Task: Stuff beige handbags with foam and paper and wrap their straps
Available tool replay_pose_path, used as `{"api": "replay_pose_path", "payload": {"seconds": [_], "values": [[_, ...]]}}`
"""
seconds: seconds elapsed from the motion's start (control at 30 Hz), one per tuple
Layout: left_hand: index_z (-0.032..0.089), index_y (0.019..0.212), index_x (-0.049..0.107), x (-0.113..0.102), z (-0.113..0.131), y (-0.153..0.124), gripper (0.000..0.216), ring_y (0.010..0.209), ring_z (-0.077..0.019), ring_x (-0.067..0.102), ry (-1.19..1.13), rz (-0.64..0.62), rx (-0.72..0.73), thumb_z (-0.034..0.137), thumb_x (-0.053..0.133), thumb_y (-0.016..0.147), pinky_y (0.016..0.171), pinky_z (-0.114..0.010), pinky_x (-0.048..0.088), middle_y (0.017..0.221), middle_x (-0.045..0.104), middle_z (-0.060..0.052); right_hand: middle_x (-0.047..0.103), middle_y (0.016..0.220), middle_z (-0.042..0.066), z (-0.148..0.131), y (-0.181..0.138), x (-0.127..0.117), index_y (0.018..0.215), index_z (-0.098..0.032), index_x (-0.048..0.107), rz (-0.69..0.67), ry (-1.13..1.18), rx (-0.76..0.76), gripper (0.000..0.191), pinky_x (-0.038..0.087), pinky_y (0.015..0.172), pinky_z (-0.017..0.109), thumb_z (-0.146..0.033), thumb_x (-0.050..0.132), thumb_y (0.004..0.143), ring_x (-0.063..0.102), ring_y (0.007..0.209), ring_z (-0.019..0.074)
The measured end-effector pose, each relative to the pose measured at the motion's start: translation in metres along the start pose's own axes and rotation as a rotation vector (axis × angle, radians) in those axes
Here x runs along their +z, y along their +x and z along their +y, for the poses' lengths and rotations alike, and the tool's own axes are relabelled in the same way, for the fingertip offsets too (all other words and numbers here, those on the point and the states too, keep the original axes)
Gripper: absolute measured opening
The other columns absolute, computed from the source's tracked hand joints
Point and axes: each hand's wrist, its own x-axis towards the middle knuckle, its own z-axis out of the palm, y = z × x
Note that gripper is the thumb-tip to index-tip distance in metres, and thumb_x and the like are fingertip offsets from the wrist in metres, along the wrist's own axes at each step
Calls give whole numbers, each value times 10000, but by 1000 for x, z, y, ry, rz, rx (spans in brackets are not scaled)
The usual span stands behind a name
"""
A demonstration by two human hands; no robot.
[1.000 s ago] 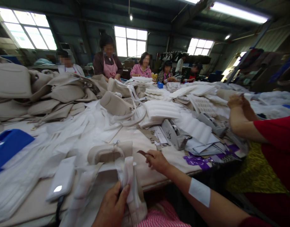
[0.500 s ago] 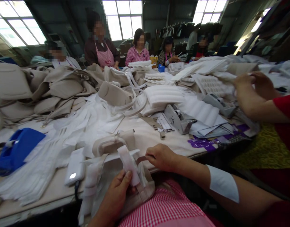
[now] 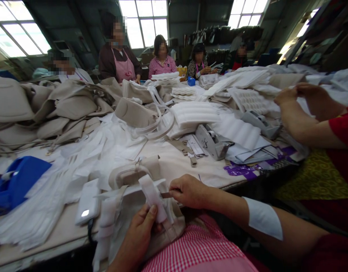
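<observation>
My left hand [image 3: 140, 230] is closed on a white foam-wrapped strap [image 3: 154, 198] of a beige bag [image 3: 134, 211] that lies at the table's near edge and over my lap. My right hand [image 3: 188, 190] is pinched on a short brown strip of tape [image 3: 165, 195], whose free end touches the white strap. A white patch sits on my right forearm.
A white phone [image 3: 87, 202] lies left of the bag, and a blue bag [image 3: 15, 181] further left. Grey tape dispensers [image 3: 212, 141] stand mid-table among white foam sheets [image 3: 193, 113] and beige bags [image 3: 72, 105]. A co-worker's hands [image 3: 299, 100] work at the right; several people stand behind.
My right hand has brought the brown tape strip from above the table down onto the white strap. The bag has come nearer to my lap. My view tilted down.
</observation>
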Motion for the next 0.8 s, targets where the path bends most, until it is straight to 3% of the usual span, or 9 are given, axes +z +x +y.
{"api": "replay_pose_path", "payload": {"seconds": [0.23, 0.4, 0.53, 0.6, 0.7, 0.8], "values": [[172, 829, 618, 6, 3, 0, 413, 519, -123, 441, 23, 53, 36, 582, 574, 794, 495, -228, 367, 580, 513, 35, 603, 616, -23, 19, 28, 25, 767, -146, 731, -135, 462, 15, 172, 376, 598, 209, -228, 587, 813, 517, 624, 113], [173, 913, 635, 7, 0, 1, 362, 543, -139, 480, 42, 71, 103, 510, 528, 837, 489, -238, 415, 650, 540, 16, 535, 611, -40, 20, 33, 36, 844, -140, 722, -351, 745, 21, 181, 335, 531, 199, -180, 560, 772, 419, 542, 80], [169, 957, 622, 4, -6, 4, 337, 572, -149, 520, 63, 55, 150, 465, 481, 878, 500, -248, 443, 722, 573, -5, 545, 624, -35, 18, 28, 32, 965, -143, 725, -512, 1044, 112, 286, 314, 502, 197, -278, 655, 723, 405, 521, 76], [167, 950, 611, 3, -8, 5, 333, 581, -150, 529, 61, 37, 170, 459, 463, 894, 513, -253, 447, 737, 582, -10, 599, 667, -13, 10, 24, 34, 970, -139, 733, -452, 1123, 174, 329, 395, 584, 223, -303, 715, 686, 493, 590, 105], [166, 928, 613, 2, -9, 4, 338, 626, -164, 556, 114, 56, 220, 450, 430, 918, 562, -267, 455, 744, 605, -22, 669, 764, 25, -9, 18, 43, 924, -133, 747, -255, 1147, 259, 329, 452, 744, 290, -280, 784, 633, 586, 741, 167], [167, 899, 626, 0, -8, 1, 319, 729, -190, 590, 199, 116, 280, 409, 421, 928, 647, -286, 465, 790, 647, -48, 680, 787, 39, -23, 13, 55, 860, -127, 747, -101, 1179, 321, 263, 460, 765, 310, -257, 784, 635, 599, 783, 189]]}}
